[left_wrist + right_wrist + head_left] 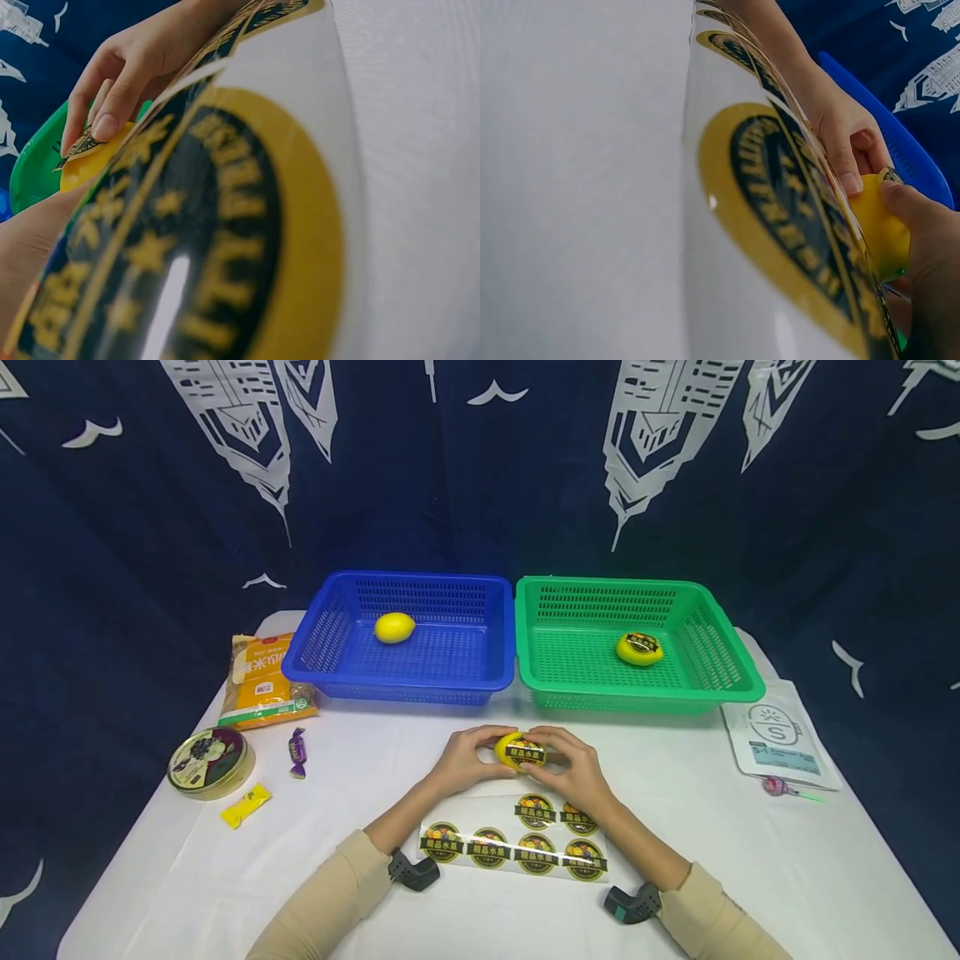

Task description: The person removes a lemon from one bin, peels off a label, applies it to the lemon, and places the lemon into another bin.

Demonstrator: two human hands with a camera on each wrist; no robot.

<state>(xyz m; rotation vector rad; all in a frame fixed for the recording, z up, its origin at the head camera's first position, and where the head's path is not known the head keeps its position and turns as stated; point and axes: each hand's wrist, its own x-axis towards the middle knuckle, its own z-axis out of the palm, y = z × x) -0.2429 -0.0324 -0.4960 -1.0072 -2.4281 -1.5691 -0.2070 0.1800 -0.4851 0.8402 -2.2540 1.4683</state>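
Both hands hold a yellow lemon point(507, 766) just above the table's middle, in front of the two baskets. A black and gold round sticker point(527, 752) lies on the side of the lemon that faces me. My left hand point(469, 755) grips its left side between thumb and fingers. On the other side, my right hand point(576, 766) holds the lemon, its thumb on the sticker. Under the wrists lies a clear sheet point(480, 814) bearing several matching stickers. Close up, the right wrist view shows the lemon point(881, 229) between both hands.
A blue basket point(397, 687) holds one plain lemon point(394, 627); a green basket point(630, 697) holds a stickered lemon point(640, 649). At left are a grain bag point(266, 681), a round tin point(210, 763) and two wrapped candies. A white pouch point(780, 735) and lollipop point(777, 787) lie at right.
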